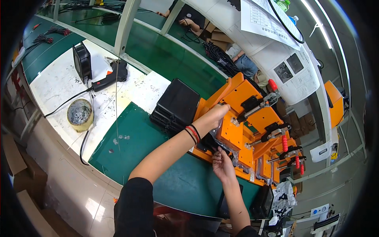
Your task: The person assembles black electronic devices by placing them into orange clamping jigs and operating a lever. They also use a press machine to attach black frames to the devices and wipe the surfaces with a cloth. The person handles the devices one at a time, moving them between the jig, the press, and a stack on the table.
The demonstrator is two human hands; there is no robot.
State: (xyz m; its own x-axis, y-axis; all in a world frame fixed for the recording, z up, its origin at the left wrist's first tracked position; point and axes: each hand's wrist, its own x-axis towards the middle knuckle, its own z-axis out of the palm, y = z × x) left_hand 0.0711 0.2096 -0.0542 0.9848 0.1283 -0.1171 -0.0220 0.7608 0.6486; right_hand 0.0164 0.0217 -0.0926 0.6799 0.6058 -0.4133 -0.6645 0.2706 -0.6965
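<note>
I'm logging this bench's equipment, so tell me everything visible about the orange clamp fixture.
The orange fixture stands upright on the green bench top. Its smooth, painted-looking plates and blocks carry a row of metal toggle clamps with red handles, four visible. Crinkled clear film lies along its near side. The left hand appears to touch it; whether the right hand does is unclear.

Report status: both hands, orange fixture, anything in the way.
Left hand at orange fixture. Right hand at dark part by fixture's near edge, grip unclear. Black boxes stacked close beside; left forearm partly blocks view.
</note>
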